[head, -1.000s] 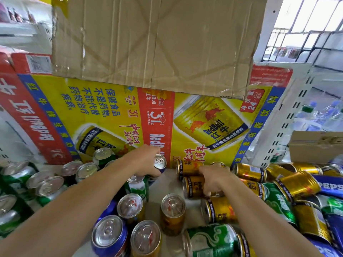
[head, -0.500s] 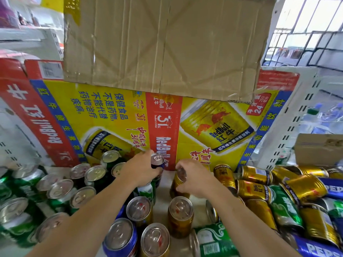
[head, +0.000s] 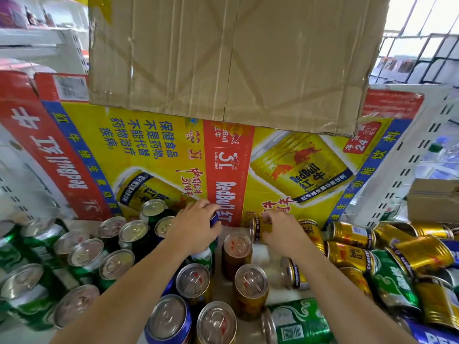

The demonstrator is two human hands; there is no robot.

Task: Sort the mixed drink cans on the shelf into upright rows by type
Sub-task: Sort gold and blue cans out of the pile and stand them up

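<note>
With right hand [head: 280, 232] grips toppled gold can [head: 257, 230] against Red Bull carton [head: 149, 150] for righting, with left hand [head: 196, 227] clasps blue can [head: 215, 217].

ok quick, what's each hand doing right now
Left hand: grips a blue can.
Right hand: grips a gold can lying on its side.

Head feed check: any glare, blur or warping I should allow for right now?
Head view: window top right blown out white; wide-angle lens bows the carton and shelf panel; can tops at left show soft glare; left edge smeared; left hand on the blue can and right hand on the gold can look sharp.
</note>
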